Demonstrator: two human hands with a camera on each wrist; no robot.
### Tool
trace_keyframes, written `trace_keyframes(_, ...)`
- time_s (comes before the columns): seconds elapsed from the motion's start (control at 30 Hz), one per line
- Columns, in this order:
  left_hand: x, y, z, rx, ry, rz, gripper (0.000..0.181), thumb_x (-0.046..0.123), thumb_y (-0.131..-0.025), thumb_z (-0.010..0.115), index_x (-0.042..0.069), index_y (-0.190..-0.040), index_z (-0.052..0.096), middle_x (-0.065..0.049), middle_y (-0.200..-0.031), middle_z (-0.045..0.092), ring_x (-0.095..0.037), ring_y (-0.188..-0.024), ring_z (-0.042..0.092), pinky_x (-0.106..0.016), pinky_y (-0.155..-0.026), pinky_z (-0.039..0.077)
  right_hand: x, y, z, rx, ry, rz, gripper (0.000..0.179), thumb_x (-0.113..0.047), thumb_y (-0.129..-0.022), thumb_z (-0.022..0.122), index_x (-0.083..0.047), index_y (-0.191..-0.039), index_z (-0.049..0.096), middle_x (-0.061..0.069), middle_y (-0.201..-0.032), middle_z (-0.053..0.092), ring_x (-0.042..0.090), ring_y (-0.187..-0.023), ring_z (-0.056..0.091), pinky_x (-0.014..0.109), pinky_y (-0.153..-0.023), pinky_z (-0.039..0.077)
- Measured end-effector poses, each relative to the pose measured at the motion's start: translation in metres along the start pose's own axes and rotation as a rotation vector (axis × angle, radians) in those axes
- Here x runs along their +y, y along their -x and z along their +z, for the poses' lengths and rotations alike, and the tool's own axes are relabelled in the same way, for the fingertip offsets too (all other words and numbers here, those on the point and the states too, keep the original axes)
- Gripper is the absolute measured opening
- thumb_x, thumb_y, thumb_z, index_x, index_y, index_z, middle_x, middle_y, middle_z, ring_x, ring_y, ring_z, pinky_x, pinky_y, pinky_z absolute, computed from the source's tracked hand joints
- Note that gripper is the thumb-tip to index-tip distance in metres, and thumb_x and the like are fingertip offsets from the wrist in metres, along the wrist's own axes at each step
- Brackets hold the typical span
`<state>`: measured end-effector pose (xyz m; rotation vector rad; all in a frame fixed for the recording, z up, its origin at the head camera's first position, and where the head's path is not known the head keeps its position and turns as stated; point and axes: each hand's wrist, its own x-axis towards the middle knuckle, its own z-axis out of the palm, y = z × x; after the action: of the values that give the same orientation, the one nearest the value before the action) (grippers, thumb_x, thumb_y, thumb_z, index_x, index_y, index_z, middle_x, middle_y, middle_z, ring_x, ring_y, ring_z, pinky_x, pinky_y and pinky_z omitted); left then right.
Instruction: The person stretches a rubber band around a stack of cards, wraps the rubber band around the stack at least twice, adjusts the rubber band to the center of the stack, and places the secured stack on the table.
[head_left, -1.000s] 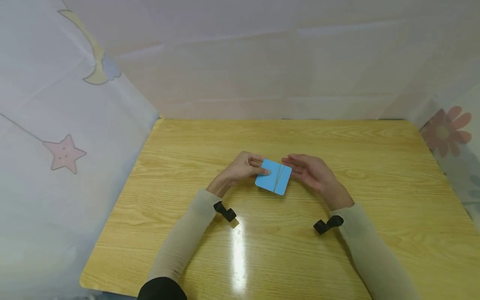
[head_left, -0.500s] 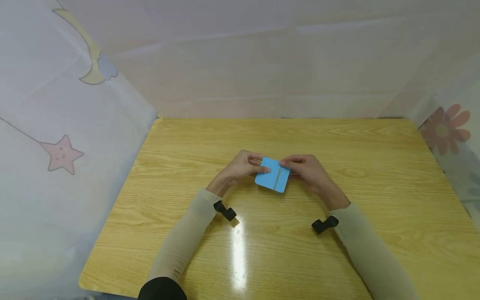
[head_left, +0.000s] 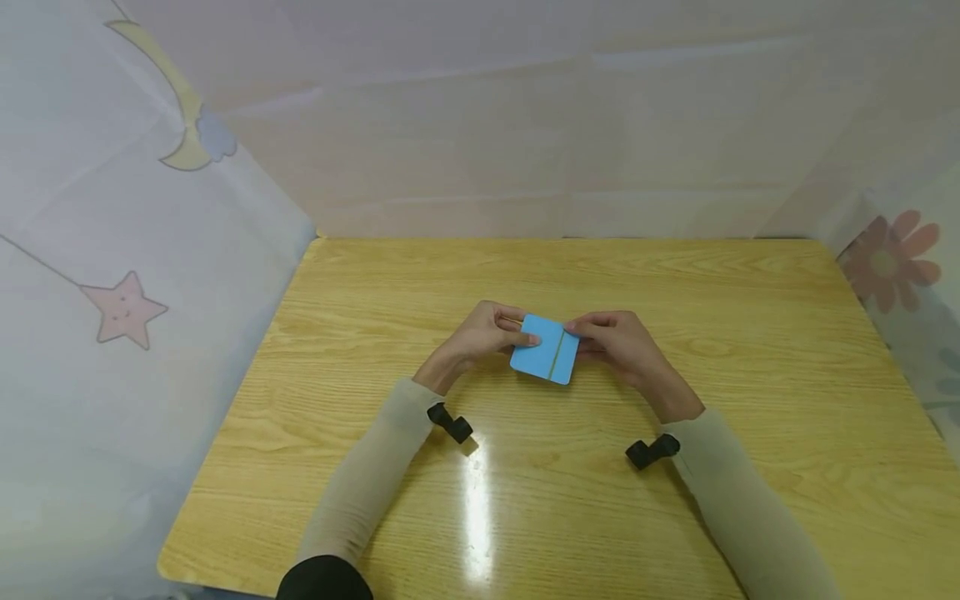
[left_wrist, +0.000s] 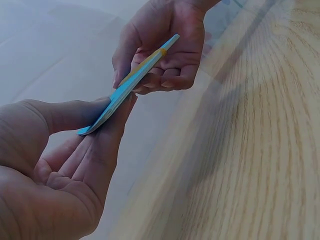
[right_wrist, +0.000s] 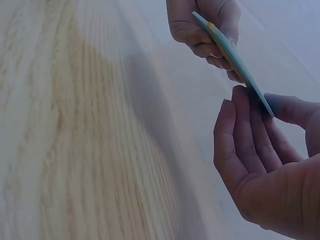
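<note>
A thin stack of square blue cards with rounded corners is held above the table, tilted. A yellow rubber band runs across it near its right side. My left hand pinches the left part of the stack, thumb on top and fingers underneath. At the upper right corner my right hand pinches the stack, its thumb near the band. Edge-on in the left wrist view, the stack shows several layers, and the band wraps over its edge. Both hands appear again around the cards in the right wrist view.
A wood-grain table lies under both hands. Pale printed sheets stand behind it and at both sides. A black wrist camera sits on the left sleeve, another black camera on the right.
My right hand has gone from extended fingers beside the cards to pinching their upper right corner. The band's two spread strands now look like one line. My left hand has hardly moved.
</note>
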<state>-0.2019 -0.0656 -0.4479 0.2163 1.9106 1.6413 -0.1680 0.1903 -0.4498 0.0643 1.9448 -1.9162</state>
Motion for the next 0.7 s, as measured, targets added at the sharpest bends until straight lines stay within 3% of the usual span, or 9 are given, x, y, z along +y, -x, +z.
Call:
trace_keyframes(0.23, 0.001, 0.002, 0.000, -0.007, 0.004, 0.012, 0.055, 0.005, -0.092, 0.080, -0.002, -0.144, 0.061, -0.024, -0.122, 0.076, -0.022, -0.096, 0.080, -0.046, -0.093, 0.065, -0.002, 0.001, 0.001, -0.007, -0.035, -0.016, 0.031, -0.019, -0.102, 0.071, 0.006, -0.120, 0.073, -0.006, -0.092, 0.080, 0.010, -0.085, 0.078, 0.031, -0.082, 0.067)
trace_keyframes(0.33, 0.001, 0.002, 0.001, -0.027, -0.001, 0.006, 0.052, 0.004, -0.092, 0.080, -0.002, -0.140, 0.064, -0.024, -0.120, 0.077, -0.022, -0.094, 0.080, -0.044, -0.090, 0.066, -0.004, -0.001, -0.005, -0.070, -0.039, 0.043, 0.016, -0.017, -0.102, 0.071, -0.005, -0.108, 0.080, -0.004, -0.091, 0.081, 0.012, -0.085, 0.079, 0.036, -0.086, 0.067)
trace_keyframes(0.43, 0.001, 0.003, 0.002, -0.054, -0.016, -0.003, 0.049, 0.005, -0.091, 0.081, -0.002, -0.137, 0.066, -0.023, -0.117, 0.078, -0.023, -0.094, 0.080, -0.043, -0.088, 0.067, -0.008, -0.005, -0.014, -0.174, -0.009, 0.117, 0.015, -0.014, -0.103, 0.067, -0.012, -0.099, 0.082, 0.001, -0.090, 0.082, 0.016, -0.085, 0.080, 0.043, -0.089, 0.066)
trace_keyframes(0.6, -0.001, 0.004, 0.004, -0.099, -0.054, -0.008, 0.046, 0.004, -0.091, 0.081, -0.003, -0.134, 0.068, -0.023, -0.115, 0.079, -0.023, -0.093, 0.080, -0.041, -0.085, 0.067, -0.013, -0.014, -0.025, -0.313, 0.080, 0.193, 0.014, -0.011, -0.102, 0.068, -0.005, -0.103, 0.082, 0.010, -0.092, 0.083, 0.022, -0.084, 0.081, 0.051, -0.092, 0.064)
trace_keyframes(0.7, 0.000, 0.005, 0.007, -0.127, -0.071, -0.007, 0.045, 0.004, -0.091, 0.081, -0.003, -0.134, 0.068, -0.022, -0.113, 0.079, -0.020, -0.090, 0.080, -0.039, -0.085, 0.067, -0.017, -0.019, -0.023, -0.348, 0.152, 0.199, 0.016, -0.012, -0.101, 0.071, -0.001, -0.107, 0.081, 0.009, -0.093, 0.083, 0.021, -0.085, 0.081, 0.046, -0.089, 0.066)
